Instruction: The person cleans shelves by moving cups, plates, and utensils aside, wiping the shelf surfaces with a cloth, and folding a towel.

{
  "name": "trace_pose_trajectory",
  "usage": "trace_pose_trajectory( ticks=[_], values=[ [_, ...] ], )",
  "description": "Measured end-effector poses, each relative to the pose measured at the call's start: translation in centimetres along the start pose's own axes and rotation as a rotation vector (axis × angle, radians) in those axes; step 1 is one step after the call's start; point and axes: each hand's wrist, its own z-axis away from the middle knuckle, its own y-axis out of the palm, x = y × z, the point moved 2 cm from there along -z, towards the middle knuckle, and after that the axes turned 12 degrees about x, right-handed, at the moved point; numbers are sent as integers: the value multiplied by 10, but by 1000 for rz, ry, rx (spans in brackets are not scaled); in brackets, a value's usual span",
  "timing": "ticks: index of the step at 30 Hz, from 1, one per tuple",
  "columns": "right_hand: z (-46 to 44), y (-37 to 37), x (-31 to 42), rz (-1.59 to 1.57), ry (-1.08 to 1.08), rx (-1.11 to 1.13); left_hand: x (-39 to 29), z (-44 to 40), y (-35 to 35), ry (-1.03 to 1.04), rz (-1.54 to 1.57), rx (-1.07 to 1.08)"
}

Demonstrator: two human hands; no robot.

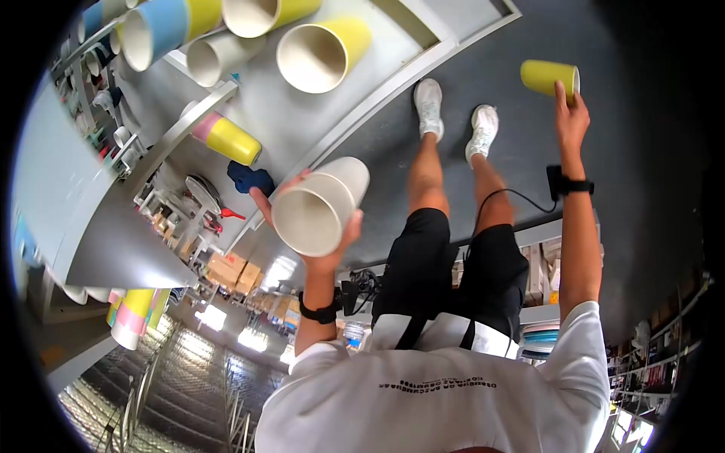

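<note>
My left hand (329, 255) is wrapped round a cream-white cup (308, 217), its mouth facing the camera. A second white cylindrical shape (349, 175) shows just behind that cup; whether it is a separate cup is hard to tell. Far out to the right, my right hand (572, 113) grips a yellow-green cup (545, 77) near its rim. That cup lies sideways in the hand, over the dark floor. Above my left hand, a yellow cup with a white inside (351, 41) lies on a light grey shelf (291, 117).
More cups in blue, yellow and white (162, 30) lie at the upper left. Below them, a pink and yellow cup (232, 140) sits behind a metal bar (170, 140). Cardboard boxes (226, 268) stand lower left. Stacked plates (540, 340) are beside my right leg. A cable crosses my legs.
</note>
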Motion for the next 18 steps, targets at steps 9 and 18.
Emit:
trace_pose_trajectory(
  ticks=[9,18],
  values=[
    [95,-57,91,-63,-363,-77,67,-33,23,-359,698,-525],
    [215,-40,259,34,-945,-241,79,-94,33,-184,912,-615]
  ],
)
